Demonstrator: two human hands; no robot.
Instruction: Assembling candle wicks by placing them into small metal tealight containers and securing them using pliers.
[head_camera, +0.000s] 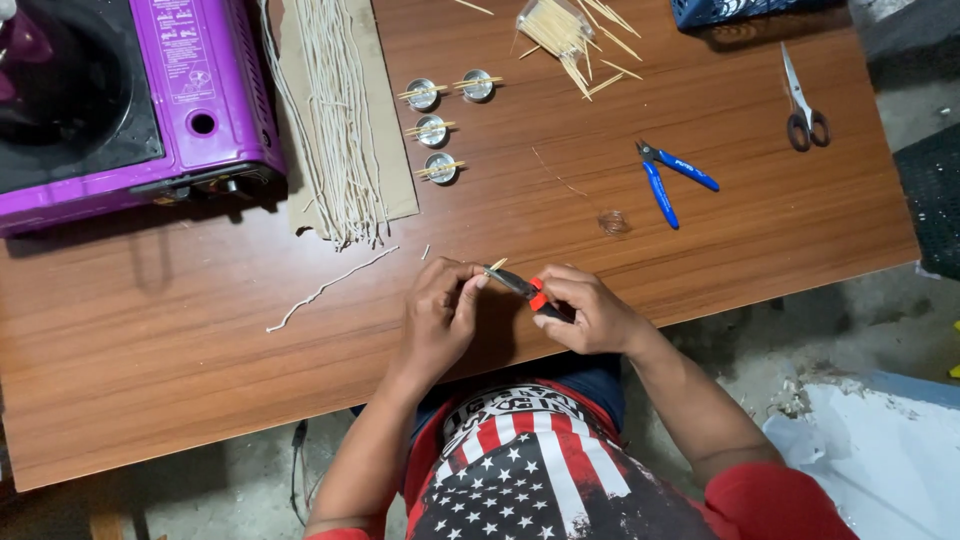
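table (250, 330) showing smooth wood grain | stove (215, 90) left of pliers gleaming glossy purple | pliers (672, 178) wearing blue plastic grips | scissors (800, 95) right of pliers shining metal

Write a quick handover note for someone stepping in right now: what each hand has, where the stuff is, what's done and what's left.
Left hand: pinches a small wooden stick.
Right hand: grips red-handled pliers, tips at that stick.
On the table: four metal cups, each with sticks laid across, beside the wick strings; a pile of sticks; blue pliers; scissors; one loose wick piece.
Done: four cups fitted.
Left: the stick in hand; no wicks visible in the cups.
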